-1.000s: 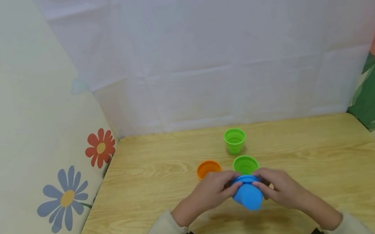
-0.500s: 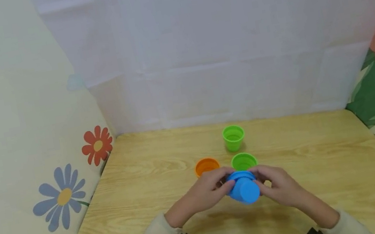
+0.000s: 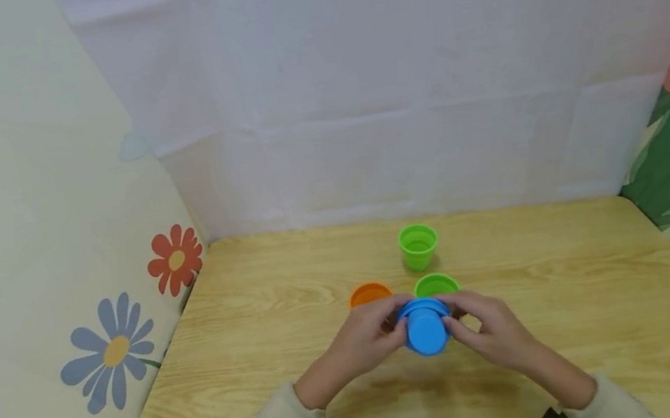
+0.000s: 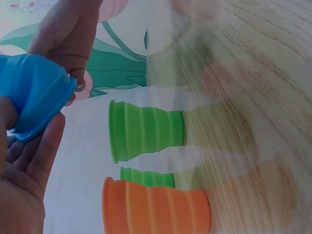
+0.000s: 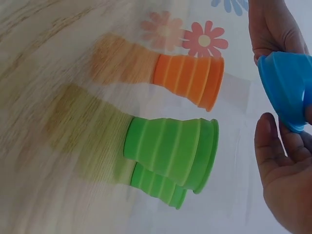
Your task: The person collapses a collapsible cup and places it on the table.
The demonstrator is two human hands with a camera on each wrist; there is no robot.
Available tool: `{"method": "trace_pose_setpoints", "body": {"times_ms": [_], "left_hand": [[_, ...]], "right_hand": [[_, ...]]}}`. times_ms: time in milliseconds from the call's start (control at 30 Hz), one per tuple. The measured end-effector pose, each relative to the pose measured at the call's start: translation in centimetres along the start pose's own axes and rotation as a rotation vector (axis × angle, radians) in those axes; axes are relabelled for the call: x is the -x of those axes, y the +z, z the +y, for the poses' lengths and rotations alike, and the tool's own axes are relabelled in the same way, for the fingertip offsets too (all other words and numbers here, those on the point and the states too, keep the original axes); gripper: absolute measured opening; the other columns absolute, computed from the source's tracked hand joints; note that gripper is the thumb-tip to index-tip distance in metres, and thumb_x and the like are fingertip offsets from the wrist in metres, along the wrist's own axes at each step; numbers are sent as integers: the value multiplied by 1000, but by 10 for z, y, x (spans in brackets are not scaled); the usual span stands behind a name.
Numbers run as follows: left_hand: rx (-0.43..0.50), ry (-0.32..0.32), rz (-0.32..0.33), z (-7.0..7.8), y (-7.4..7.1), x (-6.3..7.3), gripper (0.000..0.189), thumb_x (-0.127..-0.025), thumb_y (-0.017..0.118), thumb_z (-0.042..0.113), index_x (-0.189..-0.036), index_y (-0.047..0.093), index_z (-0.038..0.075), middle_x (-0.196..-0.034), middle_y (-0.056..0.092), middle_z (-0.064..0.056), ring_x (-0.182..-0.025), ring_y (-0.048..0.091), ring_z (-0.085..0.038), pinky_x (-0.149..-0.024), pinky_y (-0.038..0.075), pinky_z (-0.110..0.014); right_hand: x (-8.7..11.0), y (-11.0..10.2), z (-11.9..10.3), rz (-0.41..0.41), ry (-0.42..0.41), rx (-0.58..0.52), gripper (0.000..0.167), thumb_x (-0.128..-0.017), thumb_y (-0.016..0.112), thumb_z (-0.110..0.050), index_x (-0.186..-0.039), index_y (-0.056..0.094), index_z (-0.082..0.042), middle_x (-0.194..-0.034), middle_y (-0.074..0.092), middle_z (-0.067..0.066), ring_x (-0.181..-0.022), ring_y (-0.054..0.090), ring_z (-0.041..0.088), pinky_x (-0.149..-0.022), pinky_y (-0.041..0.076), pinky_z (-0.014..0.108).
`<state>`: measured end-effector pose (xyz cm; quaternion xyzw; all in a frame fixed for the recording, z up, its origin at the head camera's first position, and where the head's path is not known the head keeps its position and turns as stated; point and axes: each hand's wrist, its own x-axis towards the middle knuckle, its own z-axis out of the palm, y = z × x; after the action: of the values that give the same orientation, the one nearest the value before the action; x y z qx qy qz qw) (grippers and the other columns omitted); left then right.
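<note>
A blue collapsible silicone cup is held between both hands above the table, its round base facing the head camera. My left hand pinches its left side near the rim, thumb on the near side. On the other side, my right hand pinches it the same way. Both wrist views show the cup's wall, bent out of round in the left wrist view, clear of the tabletop. Just beyond the hands stand an orange cup, partly covered by the left hand in the head view, and a green cup.
Farther back, a second green cup stands upright on the wooden table. A white cloth hangs behind the table. Flower-printed panels border the sides.
The blue cup has shifted slightly left and turned, so its base now points more squarely at the head camera. Both hands keep their hold. The cups on the table stay put.
</note>
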<state>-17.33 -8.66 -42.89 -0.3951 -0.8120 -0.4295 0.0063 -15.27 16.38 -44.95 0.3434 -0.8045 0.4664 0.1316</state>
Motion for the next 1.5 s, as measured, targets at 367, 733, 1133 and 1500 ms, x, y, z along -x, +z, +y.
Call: {"method": "trace_pose_setpoints", "body": {"times_ms": [367,733,1133,1500], "left_hand": [[138,19,-36,-1,-4,2,30,-102,58,10,-131,59,4,-110,69,-8,-92,63,-11,-76,60,-25],[284,-93,-84,0,-2,0,27,-108,50,15,-129,59,0,-112,69,-16,-89,68,-11,-74,63,-41],[283,-185,-132,4,4,-1,22,-107,53,14,-119,61,-2,-107,69,-16,-89,68,-8,-75,63,-41],[223,-207,-112,4,5,-2,17,-107,54,22,-112,61,7,-107,66,-6,-96,62,-11,-79,59,-27]], "right_hand": [[-3,2,-3,20,-14,-63,38,-92,66,9,-129,64,-1,-111,71,13,-93,69,11,-72,62,32],[-5,-4,0,-30,-8,-59,32,-96,65,3,-128,65,3,-114,71,11,-94,68,16,-76,61,29],[-6,-3,-1,-90,108,-104,22,-96,67,-3,-118,67,-1,-106,71,6,-91,65,8,-77,60,28],[-4,-6,0,-122,231,-213,23,-99,65,-8,-121,67,-2,-113,70,12,-97,66,15,-80,60,30]]}}
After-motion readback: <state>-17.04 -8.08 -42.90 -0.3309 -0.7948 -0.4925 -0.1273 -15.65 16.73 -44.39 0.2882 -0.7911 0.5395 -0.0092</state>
